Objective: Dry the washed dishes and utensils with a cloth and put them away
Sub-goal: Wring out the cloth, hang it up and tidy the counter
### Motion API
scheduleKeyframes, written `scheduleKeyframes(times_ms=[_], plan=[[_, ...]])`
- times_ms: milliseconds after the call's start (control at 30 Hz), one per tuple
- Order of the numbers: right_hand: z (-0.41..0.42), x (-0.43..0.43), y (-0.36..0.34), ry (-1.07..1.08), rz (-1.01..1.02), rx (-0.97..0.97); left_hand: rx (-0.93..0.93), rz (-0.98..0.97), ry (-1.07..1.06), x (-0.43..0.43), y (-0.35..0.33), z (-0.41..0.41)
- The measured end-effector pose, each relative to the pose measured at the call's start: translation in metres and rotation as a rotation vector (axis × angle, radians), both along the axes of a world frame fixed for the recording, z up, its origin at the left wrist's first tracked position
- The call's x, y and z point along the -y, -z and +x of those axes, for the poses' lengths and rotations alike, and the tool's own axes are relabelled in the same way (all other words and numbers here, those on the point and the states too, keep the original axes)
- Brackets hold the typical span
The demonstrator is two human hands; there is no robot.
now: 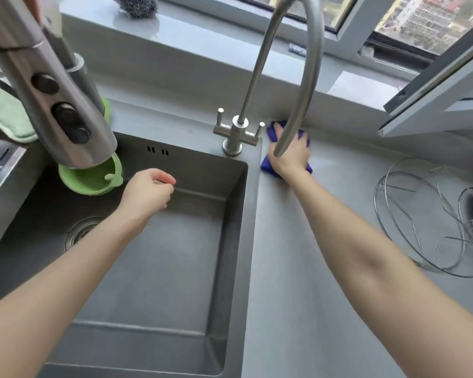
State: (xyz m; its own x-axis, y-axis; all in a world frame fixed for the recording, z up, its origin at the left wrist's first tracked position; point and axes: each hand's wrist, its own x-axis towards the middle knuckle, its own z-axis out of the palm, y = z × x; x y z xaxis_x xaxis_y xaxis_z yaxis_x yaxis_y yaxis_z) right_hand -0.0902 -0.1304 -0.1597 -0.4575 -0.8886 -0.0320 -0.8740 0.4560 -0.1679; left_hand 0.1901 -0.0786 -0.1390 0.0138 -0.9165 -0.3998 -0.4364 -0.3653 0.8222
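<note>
In the head view, the right hand (290, 156) is pressed flat on the blue cloth (266, 162) on the counter (325, 241), just beside the small tap (234, 132). Its fingers are partly hidden by the bent spout (298, 77). The left hand (148, 190) is held over the sink (241, 214), loosely curled, with nothing gripped. The green strainer (93, 184) is half covered by a big sprayer (52, 85). A wire rack (421, 214) is cut off at the right edge.
</note>
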Motion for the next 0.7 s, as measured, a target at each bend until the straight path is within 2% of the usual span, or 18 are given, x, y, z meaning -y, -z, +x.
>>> scheduleKeyframes(times_ms=[67, 133, 233, 333, 467, 567, 633, 700], plan=[[0.035, -0.004, 0.004, -0.229, -0.027, -0.009, 0.016, 0.0, -0.003, 0.003, 0.001, 0.001], [0.044, -0.029, 0.001, -0.304, -0.032, -0.003, 0.02, 0.004, -0.004, 0.001, -0.001, 0.001], [0.05, -0.098, 0.0, -0.398, -0.07, 0.008, 0.018, 0.01, 0.032, -0.006, -0.009, 0.0], [0.068, -0.187, 0.001, -0.59, -0.103, -0.008, 0.018, -0.001, 0.079, -0.013, -0.017, -0.001], [0.083, -0.306, -0.003, -0.994, 0.0, 0.004, 0.018, 0.005, 0.15, -0.025, -0.025, -0.007], [0.056, -0.354, -0.008, -1.241, 0.086, -0.034, 0.017, 0.008, 0.205, -0.035, -0.033, -0.011], [0.018, -0.361, -0.011, -1.115, 0.12, -0.063, 0.034, -0.006, 0.245, -0.04, -0.039, -0.012], [-0.018, -0.355, -0.025, -0.805, 0.157, -0.098, 0.043, -0.023, 0.275, -0.045, -0.045, -0.012]])
